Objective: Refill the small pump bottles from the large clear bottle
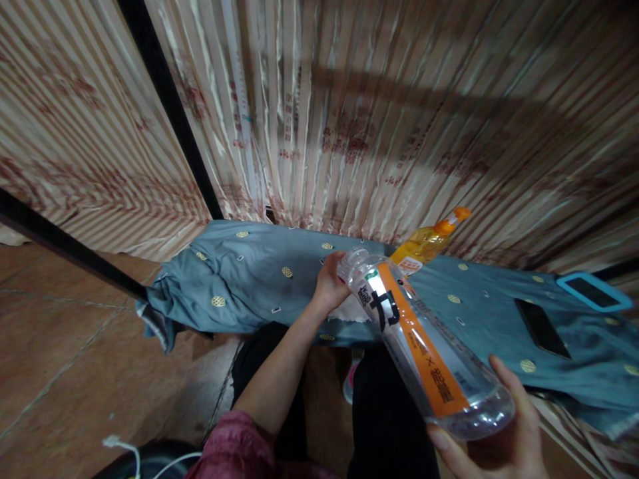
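My right hand (492,436) grips the base of a clear plastic bottle (424,346) with an orange and white label, tilted so its neck points up and left. My left hand (329,283) is closed around the bottle's cap end near the neck. Under the hands lies a grey-blue cloth (249,279) with small gold patterns, spread over a low surface. A yellow bottle (424,245) with an orange cap lies on the cloth just behind the clear bottle.
A dark phone (542,327) lies on the cloth at the right, and a blue-framed device (594,291) sits further right. Striped curtains (374,113) hang behind. A white cable (124,449) lies on the brown tiled floor at bottom left. My dark-trousered legs (384,412) are below.
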`<state>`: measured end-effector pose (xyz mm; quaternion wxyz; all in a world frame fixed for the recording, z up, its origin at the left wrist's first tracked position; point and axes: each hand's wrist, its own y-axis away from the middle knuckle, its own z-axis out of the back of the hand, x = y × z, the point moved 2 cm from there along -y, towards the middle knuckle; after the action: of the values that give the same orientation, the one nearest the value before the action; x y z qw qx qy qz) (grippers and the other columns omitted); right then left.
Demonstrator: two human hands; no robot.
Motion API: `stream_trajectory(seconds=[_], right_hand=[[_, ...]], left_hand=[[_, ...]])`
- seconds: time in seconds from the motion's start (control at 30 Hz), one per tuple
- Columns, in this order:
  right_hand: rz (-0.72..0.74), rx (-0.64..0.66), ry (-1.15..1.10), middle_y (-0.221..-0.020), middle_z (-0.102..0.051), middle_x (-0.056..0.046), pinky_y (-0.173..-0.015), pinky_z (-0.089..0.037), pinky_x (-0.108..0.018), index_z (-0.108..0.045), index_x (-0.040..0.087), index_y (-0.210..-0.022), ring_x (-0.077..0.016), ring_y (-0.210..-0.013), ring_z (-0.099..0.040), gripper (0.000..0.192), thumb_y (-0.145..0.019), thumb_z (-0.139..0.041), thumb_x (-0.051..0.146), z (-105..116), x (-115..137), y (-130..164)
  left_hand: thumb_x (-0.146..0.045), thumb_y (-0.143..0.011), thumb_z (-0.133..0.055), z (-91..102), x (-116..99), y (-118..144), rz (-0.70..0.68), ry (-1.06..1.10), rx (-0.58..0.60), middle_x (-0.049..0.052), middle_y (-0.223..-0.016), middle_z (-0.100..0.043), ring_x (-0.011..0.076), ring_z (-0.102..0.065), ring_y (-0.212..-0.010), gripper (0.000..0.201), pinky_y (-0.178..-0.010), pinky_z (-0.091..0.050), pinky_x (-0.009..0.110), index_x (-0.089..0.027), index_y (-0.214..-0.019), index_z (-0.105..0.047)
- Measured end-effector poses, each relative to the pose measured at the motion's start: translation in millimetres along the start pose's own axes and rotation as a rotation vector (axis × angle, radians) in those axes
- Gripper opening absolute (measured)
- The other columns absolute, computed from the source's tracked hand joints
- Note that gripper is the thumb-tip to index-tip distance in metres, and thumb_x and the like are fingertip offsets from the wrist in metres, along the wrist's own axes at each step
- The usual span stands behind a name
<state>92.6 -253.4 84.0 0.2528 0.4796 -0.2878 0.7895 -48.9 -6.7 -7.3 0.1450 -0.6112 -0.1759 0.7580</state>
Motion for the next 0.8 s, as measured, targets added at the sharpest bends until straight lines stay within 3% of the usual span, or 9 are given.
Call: stream_trajectory(seconds=[0.3,0.8], right_hand=[[0.006,0.01,-0.043,-0.13,-0.062,-0.016,-0.089,-0.051,-0.044,-0.04,0.015,-0.157,-0.0355,-0.113,-0.062,0.123,-0.056,-0.086,0.069,-1.3,0.2,-0.5],[-0.07,0.009,-0.079,-0.135,-0.061,-0.02,-0.093,-0.051,-0.053,-0.038,0.017,-0.158,-0.0411,-0.117,-0.062,0.128,-0.052,-0.087,0.068,-1.2,-2.8,-0.6]], left_hand=[[-0.016,-0.071,-0.079,1.2,-3.0,0.1,0.018,-0.025,0.005,0.01,-0.112,-0.072,0.0288,-0.07,-0.108,0.043,-0.098,-0.057,0.045,-0.019,-0.111,-0.064],[-0.019,-0.071,-0.082,1.8,-2.9,-0.1,0.026,-0.005,0.007,0.01,-0.114,-0.072,0.029,-0.069,-0.111,0.044,-0.101,-0.056,0.046,-0.019,-0.112,-0.065]])
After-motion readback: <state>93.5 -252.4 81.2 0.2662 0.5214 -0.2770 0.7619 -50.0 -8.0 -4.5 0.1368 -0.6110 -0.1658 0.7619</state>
